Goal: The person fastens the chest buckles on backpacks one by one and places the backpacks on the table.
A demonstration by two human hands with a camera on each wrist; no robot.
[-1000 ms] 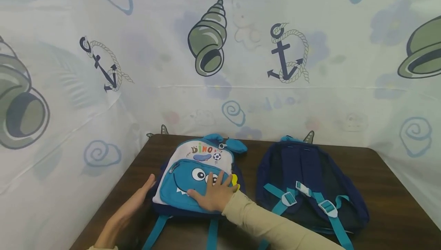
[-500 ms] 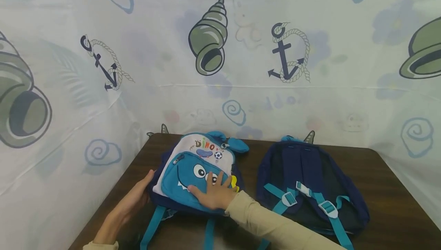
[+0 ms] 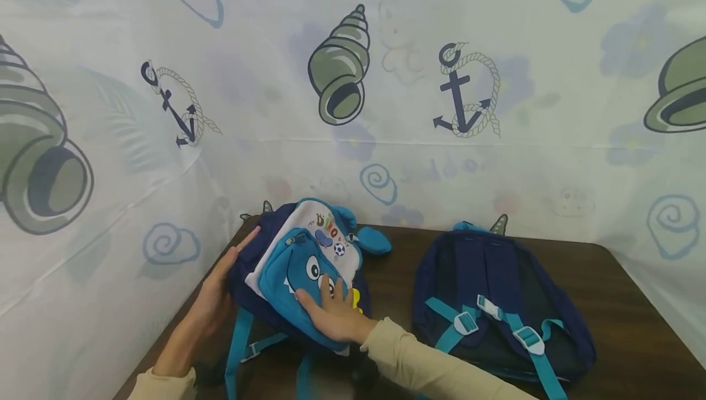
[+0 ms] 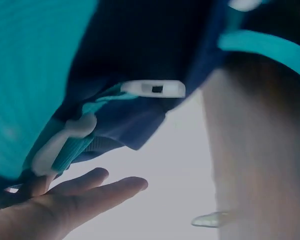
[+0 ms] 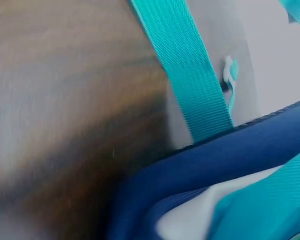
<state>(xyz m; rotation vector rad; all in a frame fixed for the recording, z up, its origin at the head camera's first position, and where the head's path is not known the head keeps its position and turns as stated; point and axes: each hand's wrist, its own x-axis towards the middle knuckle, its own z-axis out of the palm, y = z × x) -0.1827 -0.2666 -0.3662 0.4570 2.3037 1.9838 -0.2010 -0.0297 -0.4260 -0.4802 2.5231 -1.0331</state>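
Note:
A child's backpack (image 3: 306, 265) with a blue dinosaur face and a white "DINO" panel tilts sideways on the left half of the table, its left side raised. My left hand (image 3: 217, 293) supports that raised side, with extended fingers (image 4: 112, 192) beside a strap buckle (image 4: 155, 89) in the left wrist view. Spread over the front pocket, my right hand (image 3: 339, 317) presses near the dinosaur's eyes. Teal straps (image 3: 238, 345) hang from the pack's lower edge. The right wrist view has the pack's navy edge (image 5: 230, 145) and a teal strap (image 5: 190, 70), but no fingers.
A second navy backpack (image 3: 485, 271) lies on the right of the dark wooden table (image 3: 623, 339), its shoulder straps and white buckles facing up. A patterned cloth backdrop (image 3: 265, 106) stands right behind the table and along its left side.
The dinosaur backpack has turned from lying nearly flat to tilting right, its left side lifting. My left hand has moved up with that side, while my right hand stays on the front.

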